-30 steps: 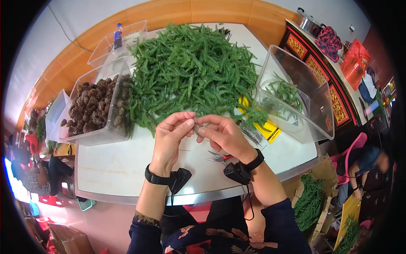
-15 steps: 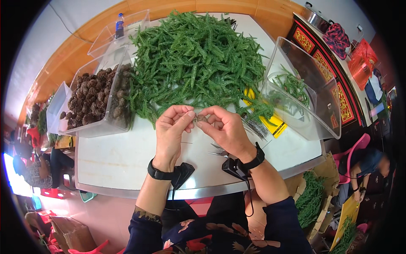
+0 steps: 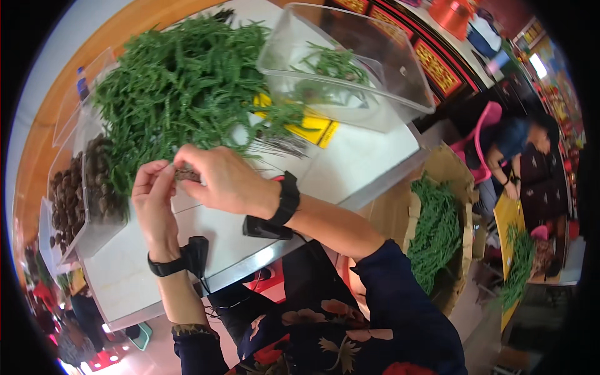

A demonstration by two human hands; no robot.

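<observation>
Both hands meet over the white table, just in front of the heap of green artificial fir sprigs point(image 3: 187, 78). A small brown pine cone point(image 3: 187, 174) sits between the thumb and fingers of my right hand point(image 3: 234, 186), which is closed on it. Close against its left side, my left hand point(image 3: 156, 203) is closed in a pinch; its fingertips hide what they hold, if anything. To the left, a clear plastic bin point(image 3: 103, 234) contains many pine cones point(image 3: 67, 203). Thin dark wires point(image 3: 281, 145) lie right of my hands, beside a yellow package point(image 3: 322, 130).
A clear bin point(image 3: 400, 103) with a few sprigs stands at the far right of the table point(image 3: 369, 159). Below the right edge, a cardboard box point(image 3: 464, 250) holds green sprigs point(image 3: 434, 234). Farther right, a person point(image 3: 506, 140) sits on a pink chair point(image 3: 480, 140) by a yellow board point(image 3: 509, 215).
My view has swung to the right, so the table and bins appear farther left and tilted. The hands stay together at the pine cone. The plier-like tool seen by my right wrist no longer shows.
</observation>
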